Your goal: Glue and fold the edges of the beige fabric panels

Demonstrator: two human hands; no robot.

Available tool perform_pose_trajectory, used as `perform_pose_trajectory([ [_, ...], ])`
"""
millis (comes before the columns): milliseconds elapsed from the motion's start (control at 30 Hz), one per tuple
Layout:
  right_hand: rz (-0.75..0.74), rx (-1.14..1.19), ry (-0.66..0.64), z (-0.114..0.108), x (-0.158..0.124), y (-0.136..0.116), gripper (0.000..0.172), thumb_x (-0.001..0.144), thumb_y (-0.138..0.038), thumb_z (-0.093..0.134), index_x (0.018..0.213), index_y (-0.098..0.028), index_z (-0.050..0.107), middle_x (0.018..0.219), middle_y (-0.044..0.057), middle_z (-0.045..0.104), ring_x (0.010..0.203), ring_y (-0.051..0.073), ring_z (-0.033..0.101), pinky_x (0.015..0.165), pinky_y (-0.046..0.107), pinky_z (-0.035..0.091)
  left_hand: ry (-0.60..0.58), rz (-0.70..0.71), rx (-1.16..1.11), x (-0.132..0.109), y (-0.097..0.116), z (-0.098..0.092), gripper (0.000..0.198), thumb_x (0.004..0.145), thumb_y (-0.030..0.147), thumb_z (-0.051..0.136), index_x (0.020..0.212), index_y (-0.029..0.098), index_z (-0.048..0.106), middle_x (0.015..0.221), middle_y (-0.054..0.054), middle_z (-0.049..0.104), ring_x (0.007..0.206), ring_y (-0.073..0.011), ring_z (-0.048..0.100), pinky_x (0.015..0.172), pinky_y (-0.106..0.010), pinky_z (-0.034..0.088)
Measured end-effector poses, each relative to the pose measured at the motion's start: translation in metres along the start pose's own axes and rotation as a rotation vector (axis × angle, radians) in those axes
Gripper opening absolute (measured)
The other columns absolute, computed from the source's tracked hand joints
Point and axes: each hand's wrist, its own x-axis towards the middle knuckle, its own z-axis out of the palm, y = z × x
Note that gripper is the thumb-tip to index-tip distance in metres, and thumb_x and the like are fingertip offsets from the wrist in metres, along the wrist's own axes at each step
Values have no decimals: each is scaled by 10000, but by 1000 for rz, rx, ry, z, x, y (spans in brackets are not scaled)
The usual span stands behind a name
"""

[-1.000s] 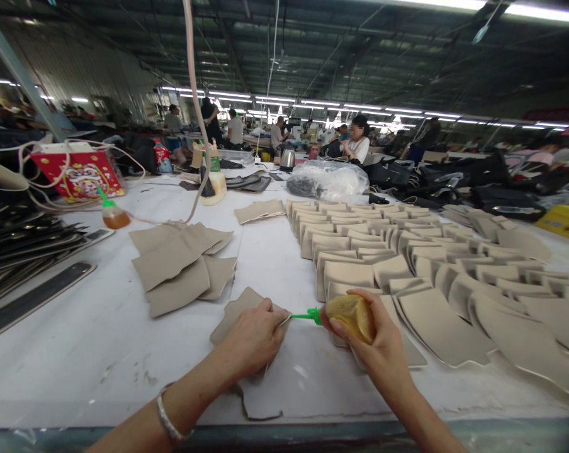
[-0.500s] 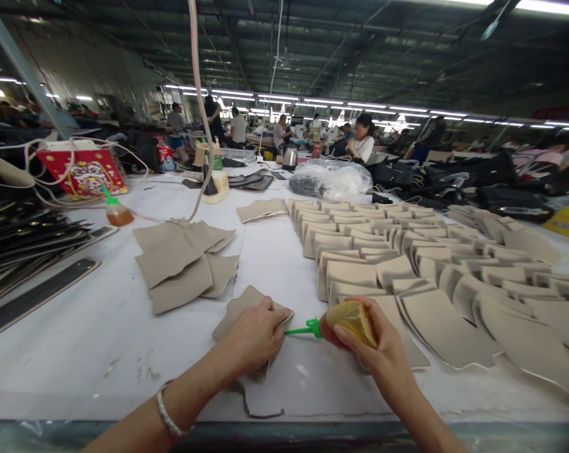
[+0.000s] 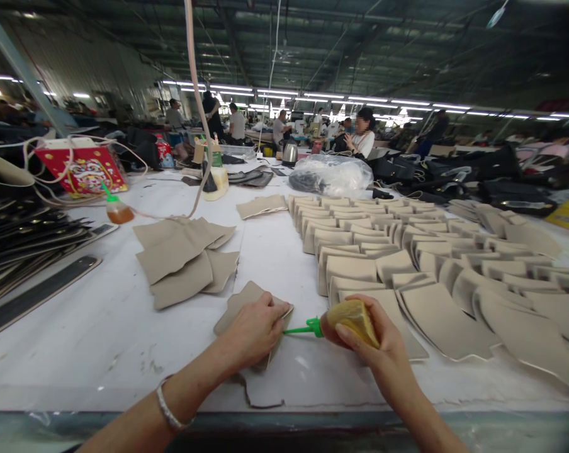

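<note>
My left hand (image 3: 255,328) has its fingers closed on a beige leather-like piece (image 3: 241,304) near the table's front, its far corner raised at the fingertips. Part of the piece is hidden under the hand. In my right hand (image 3: 384,343) is a squeeze bottle (image 3: 351,321) of amber liquid, tipped on its side. Its green nozzle (image 3: 301,329) points left, and the tip meets the edge of the piece just beside my left fingers. Whether liquid is coming out cannot be seen.
Overlapping beige pieces (image 3: 180,258) lie to the left. Rows of curved beige pieces (image 3: 353,270) fill the right side. A second amber bottle (image 3: 119,212), dark strips (image 3: 39,292) and a red box (image 3: 84,167) are farther left. A hose (image 3: 200,107) hangs over the table.
Both hands, the bottle and the piece stay nearly where they were. The camera view has shifted slightly, and the nozzle tip remains at the piece's edge.
</note>
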Motion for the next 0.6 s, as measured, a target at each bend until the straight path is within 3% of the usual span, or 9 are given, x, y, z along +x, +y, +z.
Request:
perform_pose_trajectory([
  [167, 10, -22, -58, 1, -7, -2, 465, 802, -460, 715, 1134, -229, 486, 907, 0, 573, 810, 218, 554, 716, 295, 461, -11, -14, 0, -1, 1, -2, 397, 921, 239, 336, 1222, 333, 578, 969, -37, 558, 778, -174, 591, 724, -299, 417],
  [333, 18, -17, 15, 4, -14, -5, 473, 797, -450, 722, 1141, -225, 488, 937, 16, 578, 845, 243, 558, 756, 327, 448, -12, -12, -28, -2, 2, -3, 388, 938, 271, 330, 1238, 316, 572, 1007, -51, 563, 846, -195, 602, 771, -320, 436],
  [467, 29, 15, -62, 7, -21, -4, 483, 793, -466, 716, 1153, -233, 493, 944, 14, 581, 846, 254, 561, 751, 327, 444, -15, -26, -15, -2, 2, -2, 397, 923, 250, 346, 1250, 313, 562, 1027, -52, 567, 852, -198, 605, 784, -328, 445],
  [600, 41, 14, -23, 8, -23, -3, 467, 801, -458, 716, 1148, -241, 491, 949, 6, 570, 862, 246, 550, 771, 321, 432, -21, -37, -1, -3, 2, -2, 395, 914, 248, 363, 1257, 299, 552, 1055, -53, 565, 860, -192, 604, 795, -323, 451],
])
